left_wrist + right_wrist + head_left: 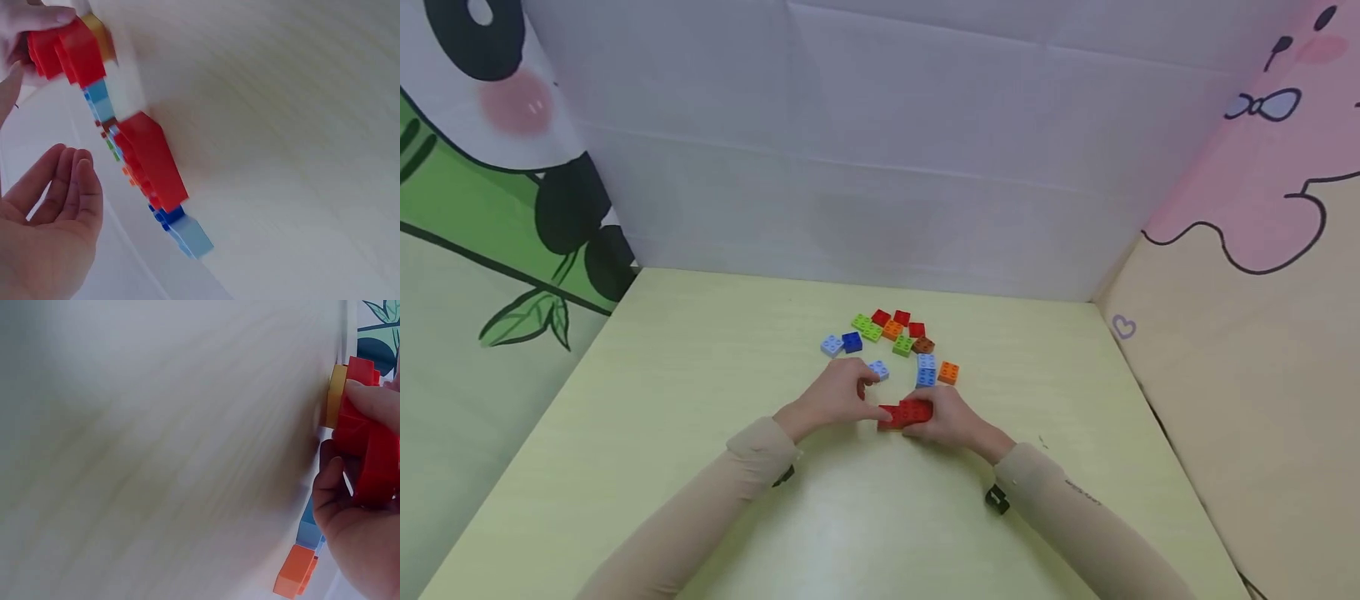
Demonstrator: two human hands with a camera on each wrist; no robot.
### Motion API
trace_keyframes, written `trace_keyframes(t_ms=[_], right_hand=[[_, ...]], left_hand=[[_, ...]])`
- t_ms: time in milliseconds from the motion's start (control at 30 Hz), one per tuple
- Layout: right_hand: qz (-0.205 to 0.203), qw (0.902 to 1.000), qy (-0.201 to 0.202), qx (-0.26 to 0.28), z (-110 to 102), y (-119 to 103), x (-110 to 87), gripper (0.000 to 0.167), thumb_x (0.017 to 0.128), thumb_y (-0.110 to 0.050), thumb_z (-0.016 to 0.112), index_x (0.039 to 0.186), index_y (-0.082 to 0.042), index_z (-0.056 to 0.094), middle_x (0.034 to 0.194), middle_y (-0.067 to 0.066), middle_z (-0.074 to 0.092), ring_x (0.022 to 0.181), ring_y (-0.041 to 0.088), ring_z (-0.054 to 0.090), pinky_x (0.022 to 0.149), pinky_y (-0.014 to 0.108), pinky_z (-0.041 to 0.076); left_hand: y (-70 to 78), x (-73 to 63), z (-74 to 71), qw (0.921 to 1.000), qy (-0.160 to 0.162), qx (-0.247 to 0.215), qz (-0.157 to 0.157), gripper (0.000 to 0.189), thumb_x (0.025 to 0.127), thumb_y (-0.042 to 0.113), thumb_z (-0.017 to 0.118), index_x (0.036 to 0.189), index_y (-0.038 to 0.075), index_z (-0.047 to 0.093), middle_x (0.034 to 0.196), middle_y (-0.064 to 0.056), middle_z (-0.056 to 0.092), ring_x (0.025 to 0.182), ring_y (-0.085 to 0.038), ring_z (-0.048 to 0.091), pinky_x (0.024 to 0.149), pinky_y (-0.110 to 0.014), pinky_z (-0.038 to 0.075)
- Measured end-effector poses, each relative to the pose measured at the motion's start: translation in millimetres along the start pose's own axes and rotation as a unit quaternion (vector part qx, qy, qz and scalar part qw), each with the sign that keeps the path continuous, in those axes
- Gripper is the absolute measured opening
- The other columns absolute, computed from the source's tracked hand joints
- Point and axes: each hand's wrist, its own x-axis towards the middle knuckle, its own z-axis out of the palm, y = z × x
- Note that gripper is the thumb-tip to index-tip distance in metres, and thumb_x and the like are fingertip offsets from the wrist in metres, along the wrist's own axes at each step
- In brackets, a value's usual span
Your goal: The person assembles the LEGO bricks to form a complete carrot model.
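Note:
My right hand (951, 417) grips a red toy building brick (916, 410) on a second red brick (889, 417), its fingers behind and its thumb in front. A yellow brick (336, 397) lies under the red ones. My left hand (838, 392) is at their left end, its thumb tip overlapping the lower red brick in the head view. In the left wrist view its fingers (56, 194) are loosely bent and hold nothing. Beyond them a long red brick (153, 165) stands on the table, mostly covered by the left hand in the head view.
Behind the hands lie light blue (832, 345), dark blue (852, 342), green (867, 327), orange (949, 372) and brown (922, 344) bricks, with several small red ones (902, 317). Two light blue bricks (927, 371) lie end to end beyond my right hand. A pale backdrop (850, 217) closes the table's far edge.

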Motion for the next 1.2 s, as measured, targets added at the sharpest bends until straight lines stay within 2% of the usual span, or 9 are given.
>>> trace_keyframes(t_ms=[100, 167, 233, 367, 533, 700, 867, 1067, 1200], right_hand=[[0.006, 1.0, -0.002, 0.002, 0, 1, 0.1, 0.037, 0.078, -0.029, 0.08, 0.111, -0.017, 0.068, 0.095, -0.009, 0.06, 0.091, 0.017, 0.053, 0.07, 0.03, 0.049], [0.009, 0.9999, -0.003, 0.005, 0, 0, 0.1, 0.037, 0.078, -0.029, 0.08, 0.11, -0.017, 0.068, 0.095, -0.008, 0.06, 0.091, 0.017, 0.053, 0.07, 0.031, 0.048], [0.015, 0.9999, -0.005, 0.008, 0, 0, 1.2, 0.037, 0.078, -0.029, 0.081, 0.11, -0.016, 0.068, 0.095, -0.008, 0.06, 0.091, 0.018, 0.052, 0.071, 0.032, 0.048], [0.03, 0.9994, -0.009, 0.012, 0, -1, 2.6, 0.038, 0.078, -0.029, 0.081, 0.111, -0.016, 0.068, 0.096, -0.007, 0.059, 0.093, 0.018, 0.052, 0.071, 0.032, 0.048], [0.034, 0.9994, -0.004, 0.005, 1, -3, 0.1, 0.039, 0.078, -0.028, 0.08, 0.113, -0.016, 0.067, 0.098, -0.007, 0.058, 0.095, 0.018, 0.051, 0.072, 0.031, 0.048], [0.029, 0.9996, -0.002, 0.004, 0, -2, -0.4, 0.038, 0.078, -0.028, 0.08, 0.112, -0.016, 0.067, 0.099, -0.008, 0.058, 0.095, 0.017, 0.051, 0.072, 0.031, 0.048], [0.031, 0.9995, -0.007, 0.003, 1, 0, 0.7, 0.039, 0.078, -0.03, 0.08, 0.112, -0.017, 0.067, 0.099, -0.008, 0.058, 0.095, 0.016, 0.051, 0.073, 0.031, 0.047], [0.026, 0.9997, -0.005, 0.003, 1, 1, 1.3, 0.039, 0.078, -0.03, 0.08, 0.112, -0.016, 0.068, 0.098, -0.009, 0.058, 0.094, 0.016, 0.051, 0.073, 0.031, 0.047], [0.024, 0.9997, -0.003, 0.0, 0, 2, 1.4, 0.038, 0.078, -0.03, 0.08, 0.111, -0.016, 0.068, 0.098, -0.009, 0.058, 0.093, 0.016, 0.051, 0.073, 0.032, 0.047]], left_hand=[[-4.9, -2.1, -7.1, 0.9992, 0.031, 0.014, 0.018, 0.055, 0.077, 0.045, 0.076, 0.117, 0.008, 0.067, 0.108, -0.004, 0.063, 0.095, -0.02, 0.054, 0.073, -0.032, 0.049], [-8.7, -2.7, -10.1, 0.9984, 0.04, 0.034, 0.022, 0.048, 0.083, 0.039, 0.07, 0.12, 0.01, 0.065, 0.119, -0.006, 0.06, 0.109, -0.023, 0.051, 0.082, -0.038, 0.048], [-12.6, -3.1, -12.4, 0.9978, 0.039, 0.051, 0.019, 0.044, 0.085, 0.032, 0.065, 0.123, 0.01, 0.063, 0.127, -0.007, 0.056, 0.119, -0.027, 0.046, 0.091, -0.044, 0.045], [-22.2, -2.0, -14.9, 0.9969, 0.022, 0.075, 0.012, 0.044, 0.082, 0.018, 0.063, 0.126, 0.011, 0.062, 0.132, -0.008, 0.052, 0.127, -0.028, 0.039, 0.098, -0.048, 0.038], [-28.6, 0.2, -15.2, 0.9942, -0.009, 0.105, 0.017, 0.046, 0.077, 0.005, 0.067, 0.123, 0.011, 0.064, 0.129, -0.006, 0.053, 0.124, -0.026, 0.042, 0.098, -0.042, 0.039], [-29.9, 2.8, -15.1, 0.9912, -0.04, 0.124, 0.023, 0.049, 0.074, 0.002, 0.073, 0.122, 0.008, 0.065, 0.128, -0.006, 0.054, 0.125, -0.027, 0.042, 0.1, -0.041, 0.037], [-35.1, 4.8, -12.2, 0.9892, -0.06, 0.132, 0.02, 0.049, 0.076, 0.0, 0.073, 0.123, 0.009, 0.064, 0.128, -0.005, 0.053, 0.124, -0.025, 0.043, 0.101, -0.039, 0.037], [-39.6, 6.7, -10.8, 0.9895, -0.053, 0.133, 0.02, 0.041, 0.077, 0.002, 0.075, 0.116, 0.012, 0.068, 0.112, -0.002, 0.054, 0.106, -0.019, 0.049, 0.091, -0.032, 0.044], [-41.3, 8.1, -10.0, 0.9913, -0.05, 0.12, 0.014, 0.035, 0.077, 0.009, 0.079, 0.111, 0.013, 0.07, 0.105, 0.001, 0.051, 0.097, -0.015, 0.048, 0.084, -0.028, 0.046]])
